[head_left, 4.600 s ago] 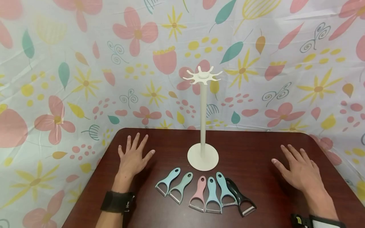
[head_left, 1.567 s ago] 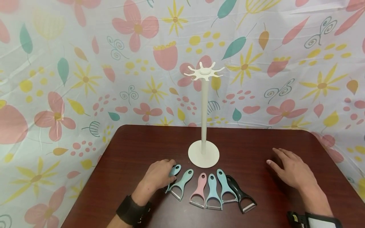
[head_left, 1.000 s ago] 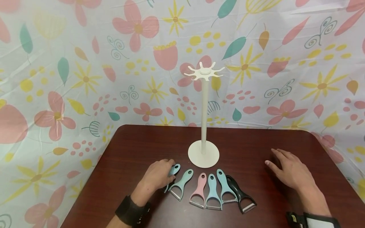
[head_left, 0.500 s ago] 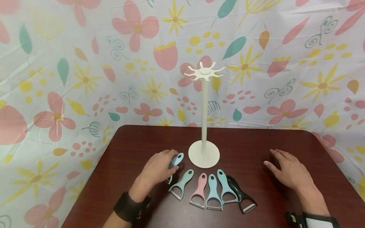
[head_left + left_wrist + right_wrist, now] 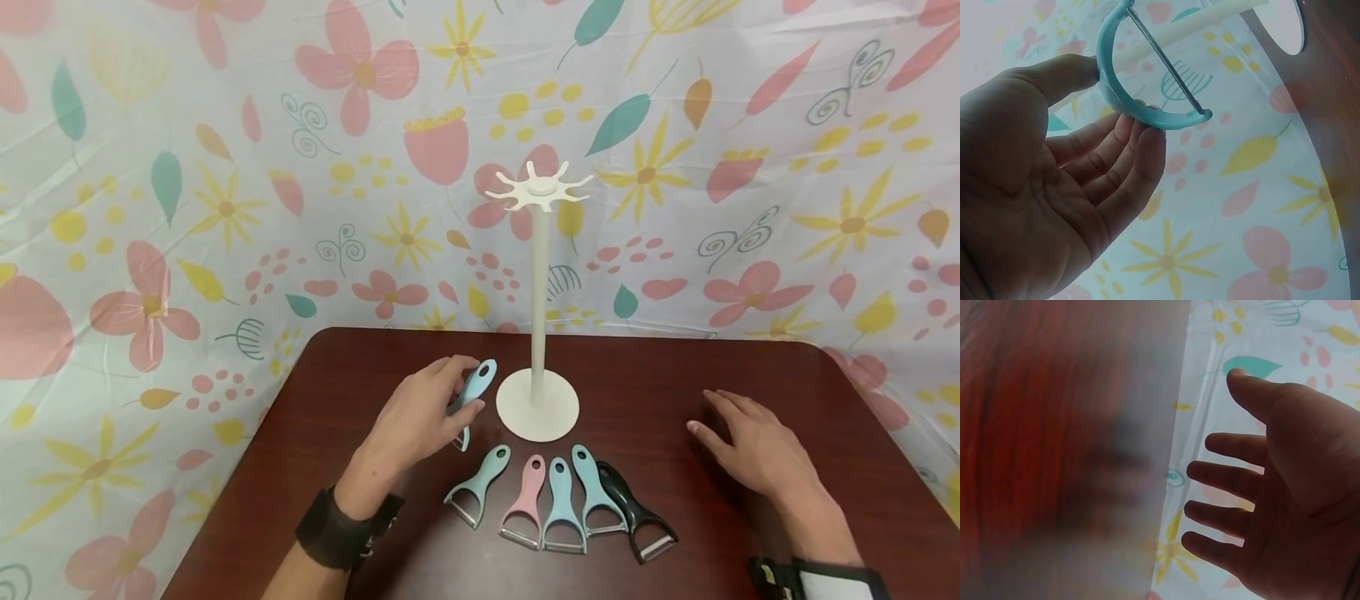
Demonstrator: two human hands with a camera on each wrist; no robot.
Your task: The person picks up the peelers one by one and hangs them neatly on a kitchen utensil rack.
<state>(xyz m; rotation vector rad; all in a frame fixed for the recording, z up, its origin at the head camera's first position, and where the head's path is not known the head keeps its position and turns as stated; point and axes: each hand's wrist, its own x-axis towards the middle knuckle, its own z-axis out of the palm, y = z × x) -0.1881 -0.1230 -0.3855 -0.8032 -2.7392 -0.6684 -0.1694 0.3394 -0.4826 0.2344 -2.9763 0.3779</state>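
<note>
My left hand [image 5: 420, 410] pinches a light blue vegetable peeler [image 5: 480, 377] between thumb and fingers, left of the stand's base. Its handle, with a hole at the end, points up and toward the stand. In the left wrist view the peeler's curved head [image 5: 1110, 94] and metal blade [image 5: 1169, 62] show above the fingertips. My right hand [image 5: 761, 446] holds nothing over the right part of the table, and its fingers [image 5: 1222, 478] are spread in the right wrist view. A white stand [image 5: 538, 292] with a ring of hooks [image 5: 538, 190] on top rises at the middle back.
On the dark wooden table [image 5: 645, 383] lie a green peeler [image 5: 483, 475], a pink peeler [image 5: 531, 492], a blue peeler [image 5: 561, 496], another blue peeler [image 5: 591, 483] and a black peeler [image 5: 633, 508], in front of the stand. A flowered cloth [image 5: 262, 208] hangs behind.
My left hand went from lying flat to gripping the leftmost blue peeler, then lifted it and carried it toward the stand. My right hand drifted slightly left, its fingers less spread.
</note>
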